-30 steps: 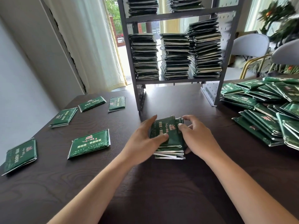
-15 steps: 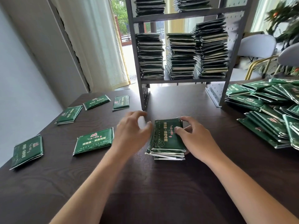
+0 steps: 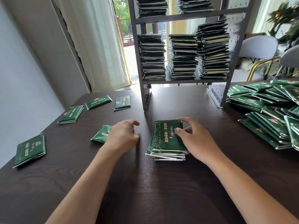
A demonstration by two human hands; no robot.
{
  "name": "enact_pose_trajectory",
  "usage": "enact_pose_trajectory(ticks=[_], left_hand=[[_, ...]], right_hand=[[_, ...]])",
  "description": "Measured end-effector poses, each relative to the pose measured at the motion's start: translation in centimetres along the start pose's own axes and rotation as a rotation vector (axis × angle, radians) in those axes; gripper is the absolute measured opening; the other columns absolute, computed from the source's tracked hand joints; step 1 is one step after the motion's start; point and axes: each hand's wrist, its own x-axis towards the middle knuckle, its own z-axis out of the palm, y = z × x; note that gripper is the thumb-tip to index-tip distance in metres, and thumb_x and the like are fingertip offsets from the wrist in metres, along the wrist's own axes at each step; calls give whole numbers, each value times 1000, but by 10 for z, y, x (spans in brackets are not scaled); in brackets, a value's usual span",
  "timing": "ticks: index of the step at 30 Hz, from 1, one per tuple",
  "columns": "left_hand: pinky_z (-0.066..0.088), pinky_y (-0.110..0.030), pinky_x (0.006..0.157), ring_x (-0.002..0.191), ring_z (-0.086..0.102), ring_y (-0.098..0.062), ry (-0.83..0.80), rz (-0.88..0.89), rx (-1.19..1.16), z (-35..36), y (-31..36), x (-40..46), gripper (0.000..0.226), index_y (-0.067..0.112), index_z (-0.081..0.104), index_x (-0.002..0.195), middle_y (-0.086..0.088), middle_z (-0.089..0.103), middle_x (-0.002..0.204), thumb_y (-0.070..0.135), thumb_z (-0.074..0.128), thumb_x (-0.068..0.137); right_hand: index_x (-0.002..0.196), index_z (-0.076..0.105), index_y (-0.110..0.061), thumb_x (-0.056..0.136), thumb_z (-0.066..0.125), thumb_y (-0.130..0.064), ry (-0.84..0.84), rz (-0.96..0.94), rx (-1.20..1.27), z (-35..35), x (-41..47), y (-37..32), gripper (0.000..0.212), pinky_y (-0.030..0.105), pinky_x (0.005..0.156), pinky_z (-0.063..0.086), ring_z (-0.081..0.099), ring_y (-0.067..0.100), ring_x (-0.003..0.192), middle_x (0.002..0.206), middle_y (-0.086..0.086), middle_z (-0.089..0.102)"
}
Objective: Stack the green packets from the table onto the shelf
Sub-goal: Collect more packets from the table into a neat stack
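On the dark counter [image 3: 145, 191] the right hand [image 3: 194, 139] steadies a small stack of green packets [image 3: 168, 139], its grip curled on the top one to keep the edges squared. The left hand [image 3: 123, 136], grip released and holding nothing, hovers over a loose packet [image 3: 101, 134], likely next for the stack. Beyond, the shelf [image 3: 182, 81] carries three tall stacks.

Head view, angled down, table [image 3: 145, 191] close

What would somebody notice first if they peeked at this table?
Probably the tall stacks of green packets filling the grey shelf at the back. Next, the right hand holding a small pile mid-table, and the big messy heap at the right edge.
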Motion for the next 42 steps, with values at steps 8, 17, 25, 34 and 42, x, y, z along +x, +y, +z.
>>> enact_pose_trajectory(ticks=[8, 17, 25, 34, 42], left_hand=[[45, -8, 72, 87, 68, 3, 25, 173, -263, 13, 24, -11, 37, 35, 73, 108, 25, 72, 95, 9, 70, 82], [55, -23, 81, 73, 70, 5, 80, 134, -465, 10, 23, -13, 47, 34, 73, 106, 22, 74, 94, -1, 69, 75], [48, -28, 90, 105, 66, -11, 222, 86, -275, 11, 24, -11, 28, 34, 71, 112, 12, 69, 114, 26, 72, 85], [48, -30, 102, 115, 56, -23, -2, -73, -322, 4, 19, -6, 72, 32, 54, 139, -6, 45, 138, 27, 88, 75], [49, -20, 60, 76, 69, -12, -101, -211, -953, 3, 17, 2, 54, 14, 70, 117, -5, 76, 96, -15, 78, 71]], right_hand=[[137, 50, -38, 98, 56, -38, -9, -6, -30, -2, 1, 0, 39, 26, 71, 52, 63, 5, 86, 94, -13, 63], [142, 47, -36, 101, 53, -35, -14, -9, -43, -4, -1, -3, 41, 14, 60, 37, 57, -4, 81, 98, -15, 59], [142, 46, -37, 101, 53, -36, -18, -8, -38, -4, -2, -4, 43, 15, 63, 39, 57, -3, 85, 98, -14, 59], [139, 47, -39, 100, 53, -37, -24, -13, -35, -4, -3, -2, 39, 19, 69, 45, 62, 4, 89, 98, -15, 60], [140, 46, -38, 101, 52, -35, -24, -12, -33, -6, -5, -5, 39, 15, 62, 39, 58, -3, 83, 96, -15, 59]])
